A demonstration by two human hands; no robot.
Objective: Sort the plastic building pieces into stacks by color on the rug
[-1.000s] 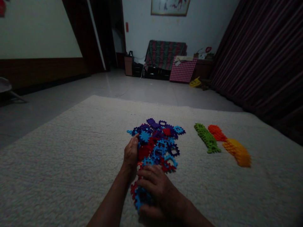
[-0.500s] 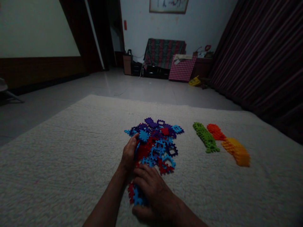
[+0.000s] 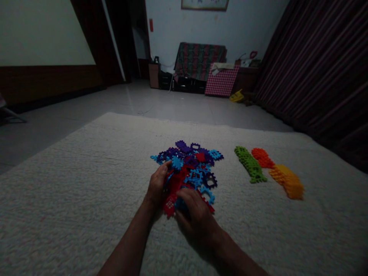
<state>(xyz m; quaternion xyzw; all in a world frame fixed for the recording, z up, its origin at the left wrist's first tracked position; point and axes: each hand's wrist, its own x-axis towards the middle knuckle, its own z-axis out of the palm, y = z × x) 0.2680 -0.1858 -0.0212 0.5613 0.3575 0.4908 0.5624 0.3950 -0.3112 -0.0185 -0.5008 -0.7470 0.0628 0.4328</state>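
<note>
A pile of notched plastic building tiles, in purple (image 3: 181, 144), red (image 3: 178, 180) and light blue (image 3: 196, 178), lies in front of me. My left hand (image 3: 157, 186) curls along the pile's left side, its fingers closed against light-blue tiles (image 3: 176, 163). Just right of it, my right hand (image 3: 197, 211) bends its fingers and thumb around a blue tile (image 3: 181, 203), partly hidden by the fingers. Beside that tile is a red tile (image 3: 170, 205) with small holes, at the pile's near end.
To the right on the pale mat (image 3: 86, 184) lie a green row of tiles (image 3: 250, 165), an orange-red stack (image 3: 262, 158) and a yellow-orange stack (image 3: 287, 182). Beyond the mat stand a cloth-covered item (image 3: 199, 61) and a checked cloth (image 3: 222, 80). A dark curtain (image 3: 316, 69) hangs at right.
My right hand has moved forward and to the right, bringing the blue and red tiles up to the pile's near end. My left hand has stayed nearly in place.
</note>
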